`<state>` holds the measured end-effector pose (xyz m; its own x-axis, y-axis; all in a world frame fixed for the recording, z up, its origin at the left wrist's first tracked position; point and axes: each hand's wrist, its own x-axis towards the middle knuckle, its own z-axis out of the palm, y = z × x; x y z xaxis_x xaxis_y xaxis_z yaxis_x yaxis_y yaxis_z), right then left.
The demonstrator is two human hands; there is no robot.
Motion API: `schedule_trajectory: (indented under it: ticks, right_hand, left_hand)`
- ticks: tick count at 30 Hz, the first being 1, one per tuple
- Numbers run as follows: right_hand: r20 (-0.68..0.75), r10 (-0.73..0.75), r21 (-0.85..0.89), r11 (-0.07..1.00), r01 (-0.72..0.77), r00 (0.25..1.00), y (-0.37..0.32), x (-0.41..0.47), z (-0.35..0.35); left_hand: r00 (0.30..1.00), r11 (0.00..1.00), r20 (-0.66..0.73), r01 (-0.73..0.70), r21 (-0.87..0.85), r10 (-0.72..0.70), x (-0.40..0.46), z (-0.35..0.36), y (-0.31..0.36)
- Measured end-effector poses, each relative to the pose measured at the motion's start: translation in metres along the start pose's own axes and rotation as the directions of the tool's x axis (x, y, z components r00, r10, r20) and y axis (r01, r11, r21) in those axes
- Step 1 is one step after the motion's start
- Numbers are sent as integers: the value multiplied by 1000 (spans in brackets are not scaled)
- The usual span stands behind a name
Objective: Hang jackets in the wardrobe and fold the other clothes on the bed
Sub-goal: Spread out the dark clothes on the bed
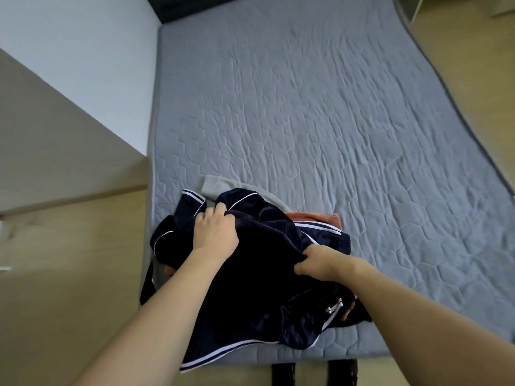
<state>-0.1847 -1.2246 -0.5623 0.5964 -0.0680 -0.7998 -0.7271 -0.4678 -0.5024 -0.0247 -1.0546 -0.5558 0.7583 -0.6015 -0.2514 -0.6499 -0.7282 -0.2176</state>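
Grey quilted bed (320, 107) fills most of the view, beside a white wall (83, 51). Navy jacket (256, 280) with white stripes lies crumpled at the bed's near left corner, over a light grey garment (220, 185) and an orange garment (320, 217). Both hands clutch the jacket's fabric: left hand (214, 232) near its top, right hand (320, 261) at its middle.

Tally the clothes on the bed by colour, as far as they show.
Navy with white stripes: 1, the jacket, gripped by the left hand and right hand
Grey: 1, the grey garment, partly under the jacket
Orange: 1, the orange garment, mostly hidden
Total: 3 visible
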Motion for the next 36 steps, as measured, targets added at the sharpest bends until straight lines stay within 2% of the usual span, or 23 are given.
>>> schedule_trajectory:
  ticks: [2, 4, 5, 6, 7, 8, 9, 11, 13, 15, 17, 19, 21, 23, 25, 26, 29, 32, 34, 36]
  right_hand:
    - [-40, -60, 28, 998, 61, 997, -13, -32, -12]
    - [-127, -109, 122, 985, 124, 986, -30, -62, -30]
    - [-166, -119, 207, 966, 153, 979, -40, -78, -40]
    - [-185, -133, 304, 935, 185, 974, -50, -93, -49]
    - [-197, -165, 384, 894, 230, 967, -60, -108, -59]
    - [-212, -202, 441, 853, 278, 956, -70, -122, -67]
    - [-232, -232, 487, 813, 319, 945, -80, -135, -74]
    - [-264, -266, 549, 748, 372, 927, -100, -159, -84]
    - [-274, -300, 573, 712, 406, 914, -119, -177, -90]
    - [-271, -337, 578, 692, 432, 902, -133, -188, -93]
    - [-283, -359, 595, 661, 457, 889, -140, -192, -94]
    - [-308, -376, 627, 611, 484, 874, -142, -196, -96]
    - [-348, -370, 654, 563, 506, 861, -138, -201, -104]
    - [-404, -332, 689, 502, 523, 852, -127, -204, -118]
    - [-454, -300, 730, 415, 544, 839, -108, -209, -134]
    - [-471, -297, 736, 387, 556, 831, -96, -212, -141]
    - [-544, -383, 613, 427, 665, 747, -57, -225, -159]
    - [-555, -576, 274, 554, 786, 600, -21, -241, -176]
    - [-560, -644, -90, 673, 735, 521, 6, -241, -189]
    - [-571, -666, -368, 731, 575, 481, 30, -240, -205]
  left_hand:
    - [982, 959, -108, 126, -255, -158, -26, -31, -5]
    - [930, 816, -131, 227, -532, -344, -53, -65, -4]
    - [914, 718, -104, 234, -656, -392, -68, -81, -2]
    - [921, 615, -61, 207, -761, -385, -84, -94, 1]
    - [948, 530, -16, 164, -832, -318, -101, -105, 4]
    - [977, 488, 49, 146, -861, -207, -119, -111, 8]
    - [989, 492, 121, 146, -858, -83, -136, -115, 11]
    - [972, 514, 232, 177, -840, 45, -160, -116, 21]
    - [976, 474, 215, 201, -857, -25, -168, -118, 31]
    - [978, 448, 91, 168, -878, -189, -161, -129, 37]
    - [943, 487, -57, 117, -865, -327, -144, -140, 34]
    - [939, 558, -138, 66, -827, -316, -125, -148, 26]
    - [963, 562, -100, 60, -825, -250, -112, -163, 23]
    - [961, 414, -60, 59, -909, -269, -105, -178, 24]
    - [937, 260, -87, 4, -966, -338, -104, -203, 32]
    - [929, 238, -123, -39, -970, -349, -103, -219, 40]
    - [903, 347, -315, -207, -915, -291, -103, -277, 77]
    - [843, 508, -500, -349, -788, -197, -106, -333, 125]
    - [785, 612, -599, -398, -684, -159, -113, -365, 157]
    - [720, 685, -683, -436, -584, -125, -123, -391, 184]
